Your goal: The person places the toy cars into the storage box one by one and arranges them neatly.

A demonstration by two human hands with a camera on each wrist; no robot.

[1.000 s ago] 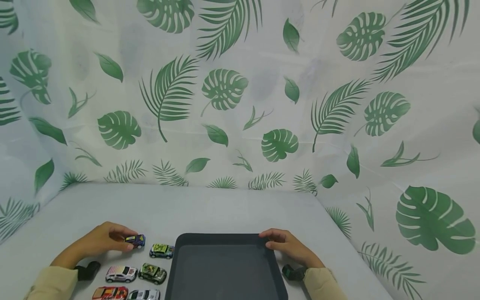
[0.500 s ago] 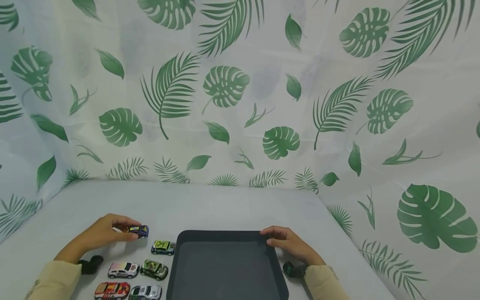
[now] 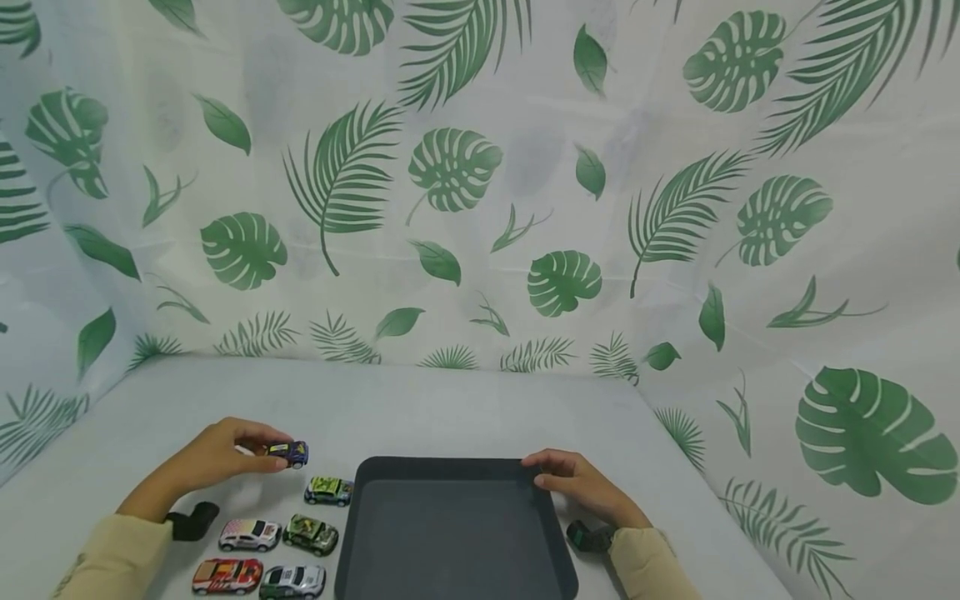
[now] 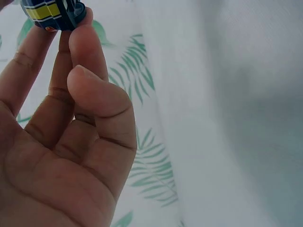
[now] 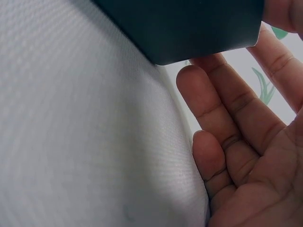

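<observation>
My left hand (image 3: pixel 217 460) pinches a dark blue toy car (image 3: pixel 297 454) with a yellow patch, between thumb and fingers. In the left wrist view that car (image 4: pixel 49 14) shows at the top edge, partly cut off, at the fingertips. My right hand (image 3: pixel 581 482) holds the far right corner of a dark grey tray (image 3: pixel 465 468), with finger and thumb on its rim. From the right wrist, the tray's outer wall (image 5: pixel 199 28) appears above the curled lower fingers. A green-and-yellow toy car (image 3: pixel 327 491) stands just left of the tray, nearest the held car.
Left of the tray stand more toy cars: white and pink (image 3: pixel 250 535), camouflage green (image 3: pixel 311 534), red and orange (image 3: pixel 227 576), and silver-white (image 3: pixel 293 582). A white cloth (image 3: pixel 420 408) covers the table. Leaf-printed sheeting (image 3: pixel 465 308) rises behind and at the sides.
My left hand has moved up and slightly right in the head view, carrying the blue toy car. My right hand keeps its place on the tray's corner. The head view has shifted slightly.
</observation>
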